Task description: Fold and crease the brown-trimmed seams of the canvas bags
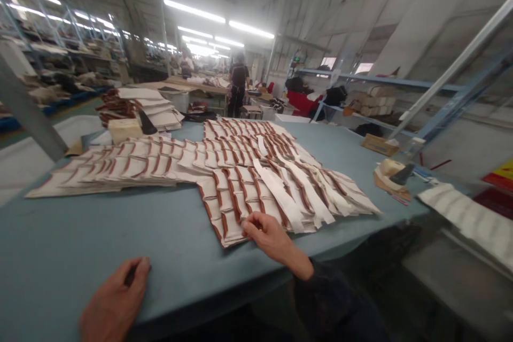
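The front stack of brown-edged cream panels (244, 189) lies mid-tabletop (172, 240); white strips (277, 192) conceal part of its right side. The right hand (266, 232) is at the stack's near edge, thumb and index fingers close together; whether they grip a panel cannot be determined. The left hand (116, 296) is near the tabletop's front edge, fingers curled; its palm is hidden, any contents cannot be confirmed, and the frame's lower edge cuts off the wrist.

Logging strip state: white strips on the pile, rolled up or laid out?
Laid out: the white strips stretch at length over the brown-edged panels.
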`<state>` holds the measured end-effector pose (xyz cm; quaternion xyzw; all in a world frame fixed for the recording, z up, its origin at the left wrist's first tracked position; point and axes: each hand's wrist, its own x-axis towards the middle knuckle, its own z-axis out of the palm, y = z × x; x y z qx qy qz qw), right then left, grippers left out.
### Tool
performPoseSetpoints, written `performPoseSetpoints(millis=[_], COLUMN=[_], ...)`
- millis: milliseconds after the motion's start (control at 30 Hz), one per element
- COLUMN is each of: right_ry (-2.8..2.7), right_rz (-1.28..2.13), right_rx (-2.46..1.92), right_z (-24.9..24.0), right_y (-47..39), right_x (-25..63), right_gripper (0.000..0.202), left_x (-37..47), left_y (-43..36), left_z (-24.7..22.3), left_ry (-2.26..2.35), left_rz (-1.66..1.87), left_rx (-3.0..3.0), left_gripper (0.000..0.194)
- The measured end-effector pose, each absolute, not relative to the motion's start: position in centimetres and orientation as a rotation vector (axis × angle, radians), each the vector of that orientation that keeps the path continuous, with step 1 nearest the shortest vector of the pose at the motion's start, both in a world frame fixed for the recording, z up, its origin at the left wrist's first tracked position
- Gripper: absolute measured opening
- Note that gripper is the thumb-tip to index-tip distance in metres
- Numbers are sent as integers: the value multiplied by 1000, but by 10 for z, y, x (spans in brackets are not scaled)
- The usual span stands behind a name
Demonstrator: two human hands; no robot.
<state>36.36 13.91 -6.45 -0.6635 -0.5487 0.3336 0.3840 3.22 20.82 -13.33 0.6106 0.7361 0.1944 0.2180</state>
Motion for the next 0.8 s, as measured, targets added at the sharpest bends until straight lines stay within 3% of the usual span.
performPoseSetpoints(millis=[200,300,433,633,800], right_ry=[-1386,-1222,-894,-467,-319], right_rz=[951,1073,1251,1143,1076], right_rx=[-1814,-1815,-1691,-1462,-1292], right_z=[-102,-122,-139,-150,-153], right_y=[119,120,129,140,151], right_x=[305,303,322,334,332], right_gripper=[17,20,27,34,26], left_x=[39,63,128,197,204], left_y=[204,207,217,238,245], left_z=[-109,-104,-103,-110,-111], left_ry=[2048,1751,1473,1369,1312], left_rz=[462,646,640,634,758], left_rx=[1602,1414,1324,1207,1132], left_gripper=[53,34,40,35,32])
